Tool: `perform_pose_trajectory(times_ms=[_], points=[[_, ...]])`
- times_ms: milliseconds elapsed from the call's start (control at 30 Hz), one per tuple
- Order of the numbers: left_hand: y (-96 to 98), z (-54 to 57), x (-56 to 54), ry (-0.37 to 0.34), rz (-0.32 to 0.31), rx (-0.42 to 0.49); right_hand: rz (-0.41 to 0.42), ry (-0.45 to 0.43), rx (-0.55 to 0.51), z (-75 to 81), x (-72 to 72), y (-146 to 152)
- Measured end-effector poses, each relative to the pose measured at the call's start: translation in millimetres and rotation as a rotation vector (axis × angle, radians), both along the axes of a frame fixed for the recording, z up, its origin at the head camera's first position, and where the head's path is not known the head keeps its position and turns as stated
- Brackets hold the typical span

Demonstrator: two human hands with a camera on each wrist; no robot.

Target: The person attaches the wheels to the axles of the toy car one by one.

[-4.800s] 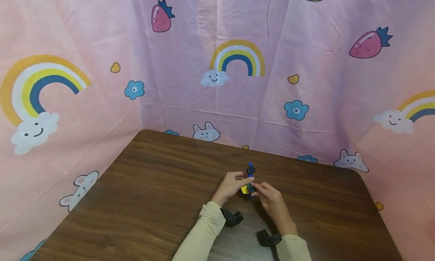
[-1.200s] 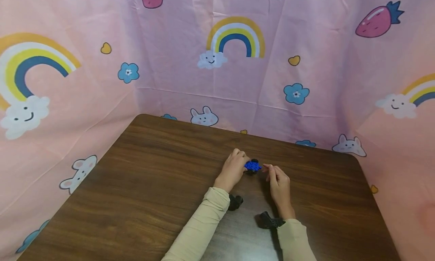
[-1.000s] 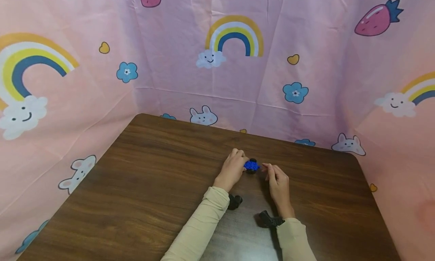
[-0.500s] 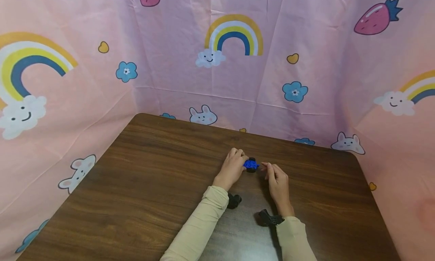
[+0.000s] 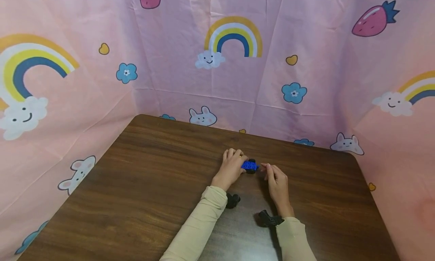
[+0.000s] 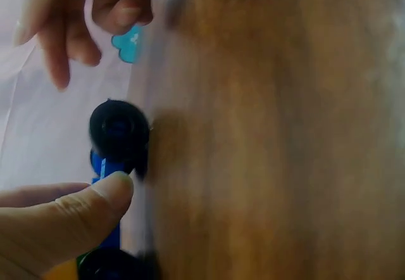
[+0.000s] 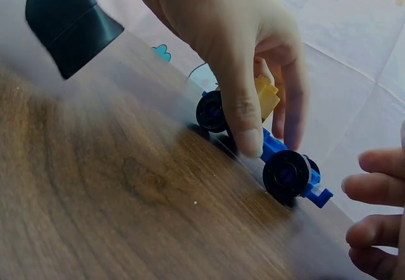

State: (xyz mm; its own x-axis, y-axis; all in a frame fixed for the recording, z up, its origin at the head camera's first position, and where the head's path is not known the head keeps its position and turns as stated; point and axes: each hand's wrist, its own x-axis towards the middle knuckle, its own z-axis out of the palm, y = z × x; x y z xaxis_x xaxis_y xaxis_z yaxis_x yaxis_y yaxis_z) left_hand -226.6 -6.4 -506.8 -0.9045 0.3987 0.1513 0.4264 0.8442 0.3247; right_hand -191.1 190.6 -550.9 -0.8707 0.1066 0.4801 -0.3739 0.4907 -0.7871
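Observation:
A small toy car [image 5: 249,166] with a blue studded base, black wheels and a yellow block stands on its wheels at the table's surface. My left hand [image 5: 229,168] grips its rear part from above, thumb on the near side and fingers on the far side. The right wrist view shows the yellow block [image 7: 267,96] partly behind that hand, and a blue hook [image 7: 319,196] at the car's front end. Just off this hook, my right hand [image 5: 278,179] hovers with loosely bent fingers, apart from the car and holding nothing.
The brown wooden table [image 5: 142,185] runs back to a pink patterned curtain [image 5: 238,83] on its far side and both flanks. Black wrist-worn devices [image 5: 269,218] stick out from both wrists, low over the table.
Earlier, both hands held the car up on end; now it sits level under the left hand alone, and the right hand is off it. Lately the left hand has shifted it slightly left.

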Motion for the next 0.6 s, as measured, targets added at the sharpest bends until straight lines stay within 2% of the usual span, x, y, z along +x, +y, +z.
perform_pose_trajectory(times_ms=[200, 433, 600], points=[[-5.1, -0.8, -2.4, -0.064, 0.022, 0.005, 0.001, 0.0, 0.004, -2.4, -1.3, 0.7], [-5.2, -2.7, -1.3, -0.052, 0.013, 0.007, -0.001, -0.023, -0.007, -3.0, 1.0, 0.8], [-5.5, -1.3, 0.5, -0.072, 0.009, 0.01, -0.007, -0.05, -0.012, -4.0, 3.0, 0.7]])
